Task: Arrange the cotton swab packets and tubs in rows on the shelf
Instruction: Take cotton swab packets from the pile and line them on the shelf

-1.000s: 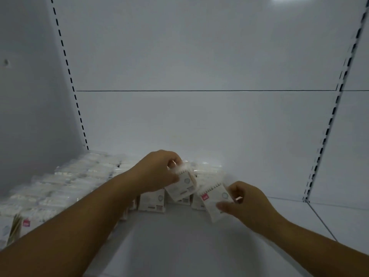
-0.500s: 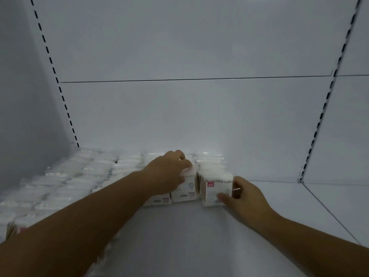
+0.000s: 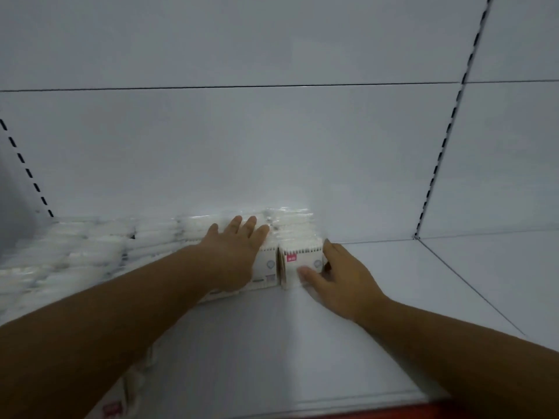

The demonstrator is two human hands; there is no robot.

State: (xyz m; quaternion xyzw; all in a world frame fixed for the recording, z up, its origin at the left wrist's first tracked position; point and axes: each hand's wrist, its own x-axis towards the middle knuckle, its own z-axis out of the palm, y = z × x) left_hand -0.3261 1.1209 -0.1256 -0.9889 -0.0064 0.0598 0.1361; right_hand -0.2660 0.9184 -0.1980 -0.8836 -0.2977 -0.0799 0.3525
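Several clear cotton swab packets [image 3: 99, 249] stand in rows along the left and back of the white shelf [image 3: 302, 343]. My left hand [image 3: 236, 252] lies flat with straight fingers on top of the packets at the right end of the rows, pressing them. Next to it stands a packet with a pink label [image 3: 298, 261], the last on the right. My right hand [image 3: 335, 276] holds that packet, thumb on its front and fingers round its right side. No tubs are in view.
The white back wall [image 3: 272, 161] rises right behind the packets. A slotted upright [image 3: 447, 137] divides this bay from the shelf on the right [image 3: 499, 267]. A red strip [image 3: 408, 411] runs along the shelf's front edge.
Both tilted packets were set upright at the row's right end. My left hand let go of its packet and flattened on top; my right hand stayed on the pink-labelled one.
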